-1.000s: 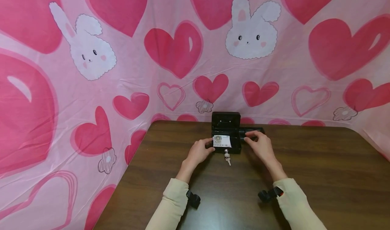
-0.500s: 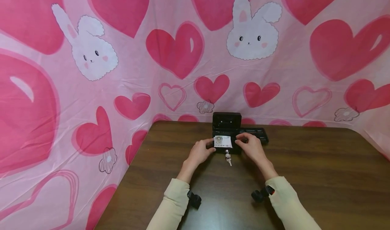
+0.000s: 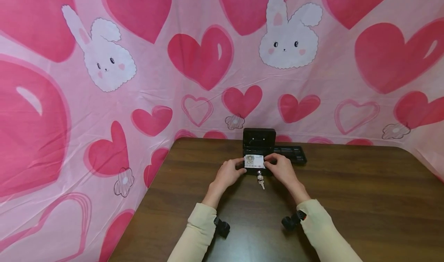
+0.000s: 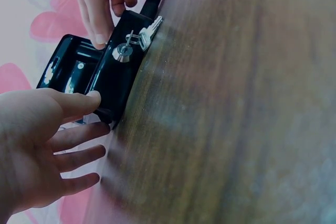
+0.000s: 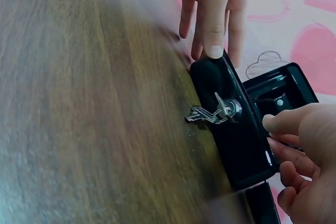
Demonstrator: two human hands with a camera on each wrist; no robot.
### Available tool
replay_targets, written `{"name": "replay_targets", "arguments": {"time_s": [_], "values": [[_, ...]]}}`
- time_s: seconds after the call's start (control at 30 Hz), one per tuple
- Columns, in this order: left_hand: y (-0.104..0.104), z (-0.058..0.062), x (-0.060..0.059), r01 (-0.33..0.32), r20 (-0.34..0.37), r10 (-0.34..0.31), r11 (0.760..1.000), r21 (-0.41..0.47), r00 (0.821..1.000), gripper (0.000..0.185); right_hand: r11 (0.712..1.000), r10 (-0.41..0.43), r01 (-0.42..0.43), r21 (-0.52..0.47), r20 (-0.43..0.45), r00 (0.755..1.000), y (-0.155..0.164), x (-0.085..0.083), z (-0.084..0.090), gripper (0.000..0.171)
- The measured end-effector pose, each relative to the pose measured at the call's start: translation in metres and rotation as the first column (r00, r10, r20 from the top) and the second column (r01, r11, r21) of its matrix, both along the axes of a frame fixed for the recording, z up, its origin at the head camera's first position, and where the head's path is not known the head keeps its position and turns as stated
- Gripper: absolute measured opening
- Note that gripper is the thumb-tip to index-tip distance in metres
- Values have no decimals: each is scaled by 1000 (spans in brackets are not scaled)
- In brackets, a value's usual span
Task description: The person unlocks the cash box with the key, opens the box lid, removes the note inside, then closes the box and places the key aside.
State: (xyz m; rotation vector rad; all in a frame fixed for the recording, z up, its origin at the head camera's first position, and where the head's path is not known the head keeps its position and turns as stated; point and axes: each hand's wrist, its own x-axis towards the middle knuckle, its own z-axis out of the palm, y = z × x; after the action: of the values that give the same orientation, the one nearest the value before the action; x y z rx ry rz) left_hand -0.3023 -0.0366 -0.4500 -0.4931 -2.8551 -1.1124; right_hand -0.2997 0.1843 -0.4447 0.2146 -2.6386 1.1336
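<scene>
A small black cash box (image 3: 258, 168) stands on the table with its lid (image 3: 259, 138) raised. Keys (image 3: 260, 182) hang from the lock in its front. A banknote (image 3: 253, 162) lies across the open box. My left hand (image 3: 227, 173) is at the box's left end, fingers straight and thumb (image 4: 79, 103) on the front corner. My right hand (image 3: 281, 170) is at the right end, thumb and curled fingers pinching the note's right edge. In the right wrist view the keys (image 5: 209, 113) dangle over the box front (image 5: 239, 140). The note is hidden there.
A black insert tray (image 3: 292, 153) lies on the brown wooden table (image 3: 347, 200) just right of the box. A pink cloth with hearts and rabbits (image 3: 194, 61) hangs behind and to the left of the table.
My right hand has left the black tray and moved left to the box's right end, reaching the banknote. The left hand has stayed at the box's left corner.
</scene>
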Motion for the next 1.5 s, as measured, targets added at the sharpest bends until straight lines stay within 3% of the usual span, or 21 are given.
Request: {"name": "replay_targets", "arguments": {"time_s": [0.33, 0.8, 1.2, 1.5], "values": [[0, 0, 0, -2, -3, 2, 1000, -2, 1000, 47, 997, 29, -29, 65, 9, 1000, -4, -6, -3, 16], [1, -1, 1, -20, 5, 20, 1000, -18, 1000, 47, 980, 23, -48, 193, 130, 991, -11, -6, 12, 22], [1, -1, 0, -5, -15, 5, 1000, 1, 1000, 46, 997, 17, -24, 78, 93, 996, -16, -8, 7, 13], [1, 0, 0, -9, -16, 9, 1000, 2, 1000, 44, 995, -26, 34, -95, 86, 996, -16, -4, 7, 15]]}}
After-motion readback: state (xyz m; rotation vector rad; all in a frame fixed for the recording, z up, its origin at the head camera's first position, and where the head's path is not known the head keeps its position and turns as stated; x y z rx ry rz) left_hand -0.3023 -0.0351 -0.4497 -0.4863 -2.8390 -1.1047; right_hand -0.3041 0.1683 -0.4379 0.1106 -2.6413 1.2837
